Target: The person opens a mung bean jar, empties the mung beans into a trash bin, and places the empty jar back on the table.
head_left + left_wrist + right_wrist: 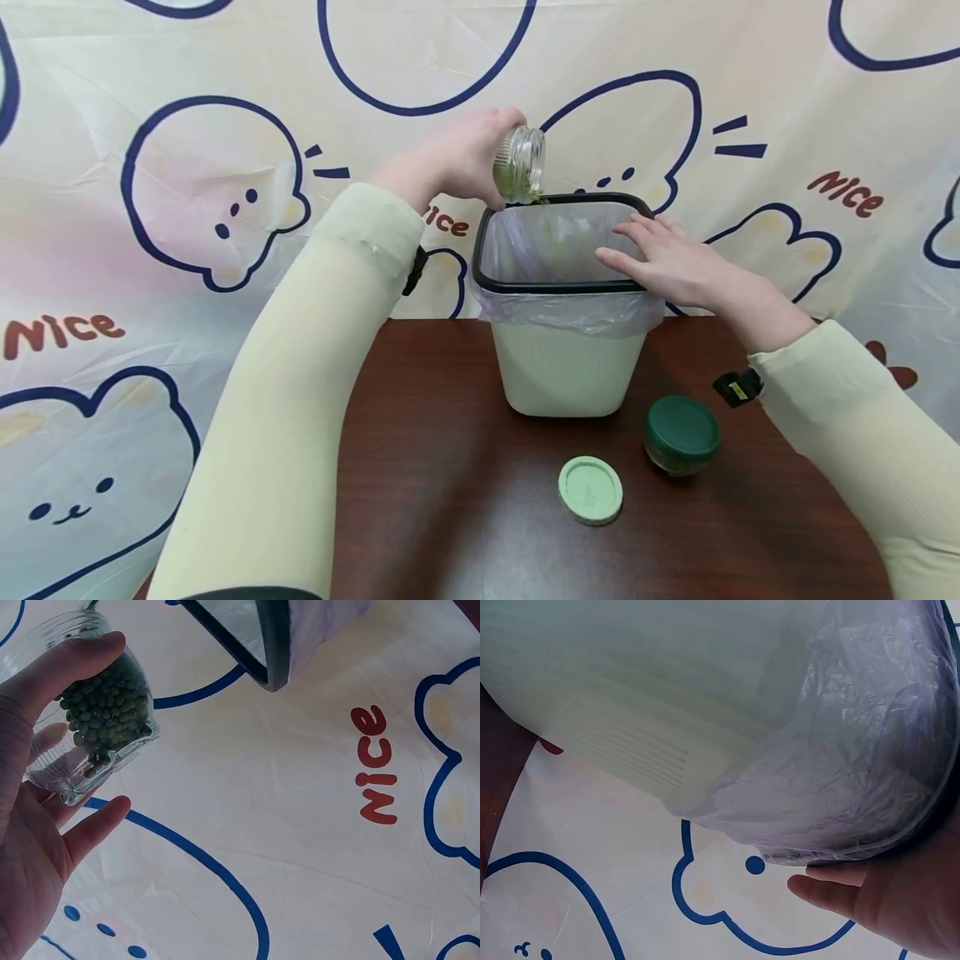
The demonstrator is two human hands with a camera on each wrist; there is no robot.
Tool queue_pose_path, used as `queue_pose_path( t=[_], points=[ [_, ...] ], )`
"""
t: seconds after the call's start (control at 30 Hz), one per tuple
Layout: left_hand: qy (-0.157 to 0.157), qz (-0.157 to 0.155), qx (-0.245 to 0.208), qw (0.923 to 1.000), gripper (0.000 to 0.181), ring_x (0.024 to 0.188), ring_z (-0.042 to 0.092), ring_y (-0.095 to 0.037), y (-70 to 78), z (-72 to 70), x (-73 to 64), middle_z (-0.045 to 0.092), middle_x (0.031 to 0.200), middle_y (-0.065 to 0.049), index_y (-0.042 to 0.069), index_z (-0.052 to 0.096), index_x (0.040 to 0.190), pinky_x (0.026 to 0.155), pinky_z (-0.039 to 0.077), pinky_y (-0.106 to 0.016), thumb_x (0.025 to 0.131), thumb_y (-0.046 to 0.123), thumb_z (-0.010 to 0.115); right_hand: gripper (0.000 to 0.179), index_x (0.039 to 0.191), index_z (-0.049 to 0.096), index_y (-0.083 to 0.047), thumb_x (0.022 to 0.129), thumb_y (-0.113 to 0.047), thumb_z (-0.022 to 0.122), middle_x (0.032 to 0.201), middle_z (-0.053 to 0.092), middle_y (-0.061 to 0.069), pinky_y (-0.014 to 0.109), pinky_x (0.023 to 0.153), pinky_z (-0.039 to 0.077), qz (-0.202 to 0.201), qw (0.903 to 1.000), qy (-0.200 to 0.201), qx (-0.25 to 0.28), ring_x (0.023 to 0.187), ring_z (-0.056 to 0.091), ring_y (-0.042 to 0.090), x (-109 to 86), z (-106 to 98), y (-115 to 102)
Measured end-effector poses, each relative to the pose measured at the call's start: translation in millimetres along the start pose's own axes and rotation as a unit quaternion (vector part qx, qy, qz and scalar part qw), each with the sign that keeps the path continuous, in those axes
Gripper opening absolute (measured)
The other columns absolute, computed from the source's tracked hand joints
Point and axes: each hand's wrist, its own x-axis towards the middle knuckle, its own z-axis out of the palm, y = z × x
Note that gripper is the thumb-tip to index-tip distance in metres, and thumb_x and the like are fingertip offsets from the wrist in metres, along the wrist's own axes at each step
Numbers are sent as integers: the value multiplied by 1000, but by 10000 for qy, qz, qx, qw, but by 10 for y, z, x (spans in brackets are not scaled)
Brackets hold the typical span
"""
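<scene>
My left hand (468,158) grips a clear glass jar (521,160), tipped on its side with its uncapped mouth over the left edge of a trash bin (570,367). Green mung beans (109,712) lie inside the jar, and a few show at its mouth in the head view. The pale bin has a black rim (558,287) and a translucent plastic bag (577,312) folded over it. At the bin's right side, my right hand (671,260) rests on the rim with fingers spread and fairly straight. Part of that hand is hidden by the bag in the right wrist view.
On the dark wooden table (427,467), a light green lid (590,490) lies in front of the bin. To its right stands a small glass jar with a dark green lid (682,429). A printed cloth (375,150) hangs close behind the bin.
</scene>
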Motion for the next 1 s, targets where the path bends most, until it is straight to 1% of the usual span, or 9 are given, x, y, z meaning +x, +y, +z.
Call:
queue_pose_path(
  t=[0.1, 0.23, 0.47, 0.7, 0.8, 0.87, 1.0],
  points=[
    [-46, -32, 135, 9999, 90, 120, 46, -27, 3, 1, 1, 45, 135, -14, 6, 32, 145, 101, 40, -39, 70, 11, 82, 86, 151, 27, -2, 95, -67, 32, 158, 10, 25, 61, 111, 6, 23, 10000, -5, 9, 144, 1, 43, -5, -4, 8],
    [-200, -133, 344, 9991, 91, 121, 46, -26, -2, 20, 6, 45, 137, -11, 9, 31, 147, 101, 41, -39, 72, 17, 82, 86, 151, 27, -2, 95, -67, 32, 158, 10, 25, 62, 111, 6, 42, 10000, -10, 20, 144, 1, 43, -12, -3, 18],
    [-181, -161, 309, 9992, 92, 123, 46, -25, -22, 29, 2, 45, 139, -10, 10, 30, 148, 101, 40, -39, 73, 18, 82, 86, 151, 27, -3, 95, -68, 31, 158, 10, 25, 61, 111, 6, 32, 10000, 7, 18, 144, 1, 42, -14, 0, 8],
    [-63, -134, 378, 9992, 92, 123, 46, -25, -28, 27, -9, 46, 139, -10, 10, 32, 147, 102, 40, -39, 72, 20, 84, 88, 152, 26, -2, 94, -69, 30, 158, 10, 25, 61, 112, 5, 59, 10000, 3, 10, 144, 0, 42, -17, 4, -9],
    [-92, -78, 323, 9994, 92, 123, 46, -26, -26, 24, -11, 47, 138, -11, 9, 33, 146, 103, 39, -40, 71, 18, 84, 88, 152, 26, -2, 95, -68, 31, 158, 10, 24, 61, 111, 6, 74, 10000, 9, 20, 144, 0, 42, -22, 3, -9],
    [-74, -46, 176, 9998, 92, 123, 45, -27, -25, 17, -16, 45, 138, -12, 8, 33, 146, 102, 40, -40, 70, 14, 84, 87, 152, 26, -2, 95, -68, 31, 158, 10, 25, 61, 111, 6, 66, 10000, 20, 18, 144, 1, 42, -26, 1, -9],
    [193, 15, -88, 9998, 92, 124, 44, -27, -12, -22, -20, 43, 138, -13, 5, 33, 145, 102, 40, -38, 69, 9, 84, 87, 151, 26, -2, 95, -68, 31, 158, 11, 25, 60, 112, 7, 31, 10000, 31, 1, 144, 1, 42, -27, -3, -9]
  ],
)
